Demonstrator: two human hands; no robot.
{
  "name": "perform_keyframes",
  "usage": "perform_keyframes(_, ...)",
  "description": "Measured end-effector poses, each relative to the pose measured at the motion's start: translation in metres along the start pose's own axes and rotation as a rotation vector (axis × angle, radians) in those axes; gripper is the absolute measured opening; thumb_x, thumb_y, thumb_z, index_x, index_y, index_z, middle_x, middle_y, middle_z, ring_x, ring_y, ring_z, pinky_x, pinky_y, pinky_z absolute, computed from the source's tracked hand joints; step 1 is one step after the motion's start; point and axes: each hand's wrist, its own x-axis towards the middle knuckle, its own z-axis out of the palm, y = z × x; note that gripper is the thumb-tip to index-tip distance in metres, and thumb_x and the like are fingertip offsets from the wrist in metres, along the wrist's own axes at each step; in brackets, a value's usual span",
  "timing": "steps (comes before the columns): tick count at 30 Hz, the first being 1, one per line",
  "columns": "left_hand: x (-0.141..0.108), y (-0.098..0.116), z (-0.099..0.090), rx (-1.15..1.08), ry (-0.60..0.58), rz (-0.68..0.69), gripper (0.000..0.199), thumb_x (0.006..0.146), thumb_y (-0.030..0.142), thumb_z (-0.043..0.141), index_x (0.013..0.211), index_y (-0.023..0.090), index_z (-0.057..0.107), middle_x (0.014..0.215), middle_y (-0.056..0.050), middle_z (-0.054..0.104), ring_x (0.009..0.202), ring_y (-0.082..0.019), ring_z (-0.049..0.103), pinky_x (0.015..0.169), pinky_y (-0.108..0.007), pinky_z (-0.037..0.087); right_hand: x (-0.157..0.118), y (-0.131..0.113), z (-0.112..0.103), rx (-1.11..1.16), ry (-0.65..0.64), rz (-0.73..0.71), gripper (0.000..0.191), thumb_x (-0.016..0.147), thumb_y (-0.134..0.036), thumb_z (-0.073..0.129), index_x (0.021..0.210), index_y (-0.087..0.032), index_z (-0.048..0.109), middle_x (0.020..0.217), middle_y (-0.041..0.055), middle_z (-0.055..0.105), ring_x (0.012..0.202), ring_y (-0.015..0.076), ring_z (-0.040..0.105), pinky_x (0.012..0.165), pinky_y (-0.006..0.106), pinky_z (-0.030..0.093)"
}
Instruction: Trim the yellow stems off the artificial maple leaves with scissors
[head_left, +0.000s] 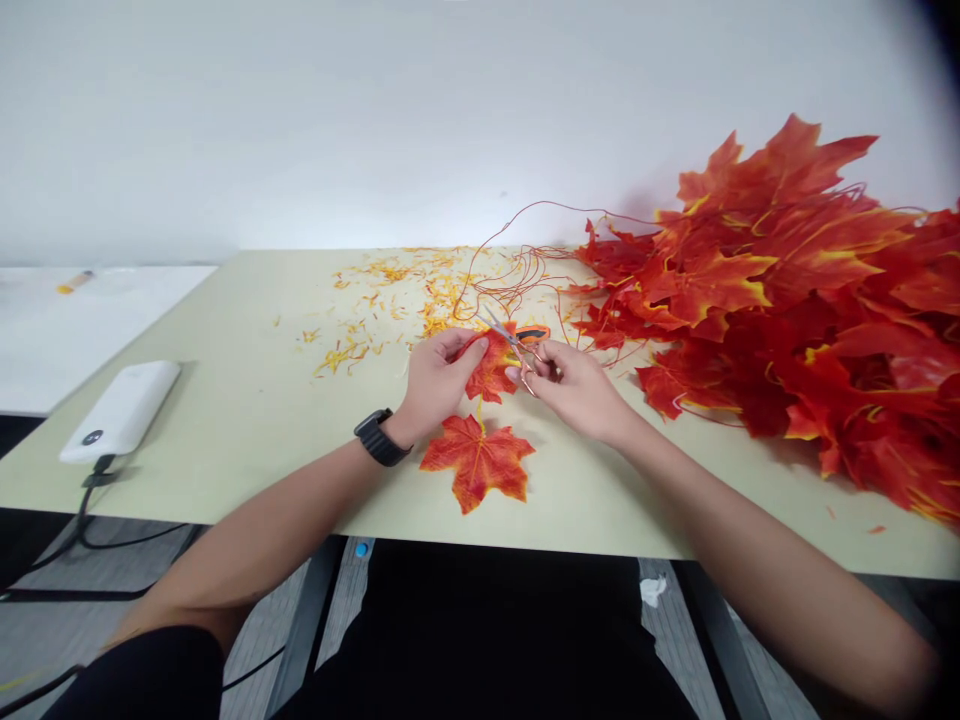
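Centre frame: my left hand [441, 378] is pinching a leaf [491, 376] by its edge, my right hand [579, 390] gripping scissors [513, 341] — leaf probably behaving light, floppy; edge hold sufficing

L hand [442, 378] pinches a red-orange fabric leaf [489, 378] btwn thumb & fingers; R hand [581, 390] has scissors [516, 345] by the handles, blades apart & pointing up-left over the leaf. 2nd leaf [478, 462] lies flat on tbl [247, 400], just below the hands. Orange/blk item [534, 333] sits right behind scissors. Yellow-orange trimmings [442, 300] scattered toward wall [375, 120], loose red cord [540, 203] beside them. Big leaf pile [795, 290] on R side. Far L: white pwr bank [124, 412] w/ blk cable [80, 520] plugged in. Blk watch [382, 438] on L wrist
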Motion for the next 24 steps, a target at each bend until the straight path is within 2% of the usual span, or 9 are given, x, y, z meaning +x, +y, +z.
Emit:
perform_keyframes(6,-0.0009,0.0001,0.0003,0.005,0.0,0.045,0.02,0.094,0.037,0.075,0.092,0.018,0.081,0.091,-0.004,0.08,0.079,-0.011,0.069,0.074,-0.024,0.055,0.0002,-0.0001,0.0044,-0.141,-0.016,-0.013,0.042,0.088,-0.052,0.066,0.074,-0.023,0.039,0.072,-0.0007,0.051,0.068,0.015,0.044,0.066,0.033,0.03)
perform_keyframes(13,-0.0025,0.0024,-0.0006,0.036,-0.025,0.098,0.02,0.097,0.035,0.073,0.096,0.018,0.084,0.099,-0.004,0.083,0.088,-0.014,0.073,0.083,-0.026,0.057,0.0,0.0028,0.0051,-0.146,-0.034,-0.018,0.046,0.091,-0.054,0.068,0.074,-0.023,0.039,0.073,-0.0003,0.053,0.067,0.0145,0.043,0.065,0.032,0.03)
perform_keyframes(24,-0.0015,-0.0003,-0.0015,0.122,-0.006,0.095,0.023,0.097,0.035,0.071,0.1,0.019,0.087,0.101,-0.004,0.084,0.085,-0.015,0.073,0.08,-0.027,0.057,-0.0007,0.0022,0.0051,-0.126,-0.068,0.02,0.047,0.093,-0.054,0.07,0.072,-0.022,0.042,0.069,-0.0019,0.05,0.064,0.0133,0.04,0.063,0.032,0.027)
